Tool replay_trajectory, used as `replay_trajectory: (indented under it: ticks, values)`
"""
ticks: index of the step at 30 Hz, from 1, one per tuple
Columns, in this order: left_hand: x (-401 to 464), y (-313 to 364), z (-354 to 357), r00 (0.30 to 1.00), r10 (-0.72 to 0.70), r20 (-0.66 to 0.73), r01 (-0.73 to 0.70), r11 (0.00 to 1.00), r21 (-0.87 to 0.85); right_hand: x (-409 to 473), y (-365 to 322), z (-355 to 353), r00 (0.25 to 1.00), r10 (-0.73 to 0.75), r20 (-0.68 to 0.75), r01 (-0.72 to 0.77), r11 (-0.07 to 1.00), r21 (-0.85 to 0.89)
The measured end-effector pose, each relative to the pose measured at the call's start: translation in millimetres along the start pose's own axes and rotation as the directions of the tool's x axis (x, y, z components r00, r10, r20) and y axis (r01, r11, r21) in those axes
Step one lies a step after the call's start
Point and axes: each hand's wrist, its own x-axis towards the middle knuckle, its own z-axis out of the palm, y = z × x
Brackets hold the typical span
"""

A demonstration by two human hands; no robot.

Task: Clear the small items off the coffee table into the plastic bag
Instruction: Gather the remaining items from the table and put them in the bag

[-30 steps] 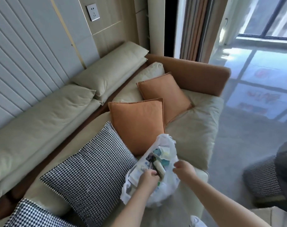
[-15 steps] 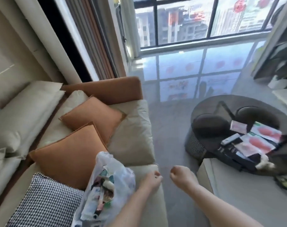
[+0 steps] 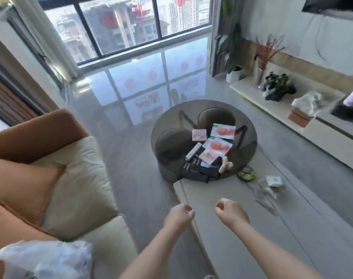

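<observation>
Left hand: the left hand (image 3: pixel 178 215) is hovering over the near edge of the coffee table (image 3: pixel 242 228), fingers curling into a loose fist and gripping nothing
Right hand: the right hand (image 3: pixel 229 209) is hanging just beside it over the pale tabletop, fingers likewise curling in, holding nothing
Plastic bag: the plastic bag (image 3: pixel 48 258) is sitting on the sofa (image 3: pixel 81 178) at the lower left, well apart from both hands, its contents blurring together
Small items: a green packet (image 3: pixel 246 173) and a few pale wrappers (image 3: pixel 272 183) are lying on the table's far right part; a cream-coloured figure (image 3: pixel 225 167) is standing near the round dark glass top (image 3: pixel 250 146)
Round top: pink-printed packets (image 3: pixel 219 144), a white remote (image 3: pixel 194 151) and a black case (image 3: pixel 199 171) are resting there
Orange cushions: the orange cushions (image 3: pixel 20 184) are leaning on the sofa above the bag
</observation>
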Motion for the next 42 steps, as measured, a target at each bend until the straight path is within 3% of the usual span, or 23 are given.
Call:
replay_trajectory:
  ticks: [12,22,37,42]
  values:
    - [42.1,126.3,94.7,0.974,0.138,0.181,-0.166,0.975,0.147,27.6,143.7,-56.6,0.944,0.328,-0.030,-0.309,0.913,0.267]
    - [144.9,176.7,177.7,0.916,0.204,0.344,-0.308,0.909,0.282,89.6,220.9,-32.2,0.838,0.544,-0.040,-0.473,0.761,0.444]
    - [365.8,185.6,339.6,0.882,0.368,0.294,-0.450,0.843,0.293,268.6,335.0,101.3,0.820,0.554,-0.141,-0.427,0.758,0.493]
    - [399.4,179.0,372.8,0.787,0.555,0.269,-0.617,0.714,0.332,302.5,358.9,130.5,0.807,0.551,-0.212,-0.467,0.815,0.344]
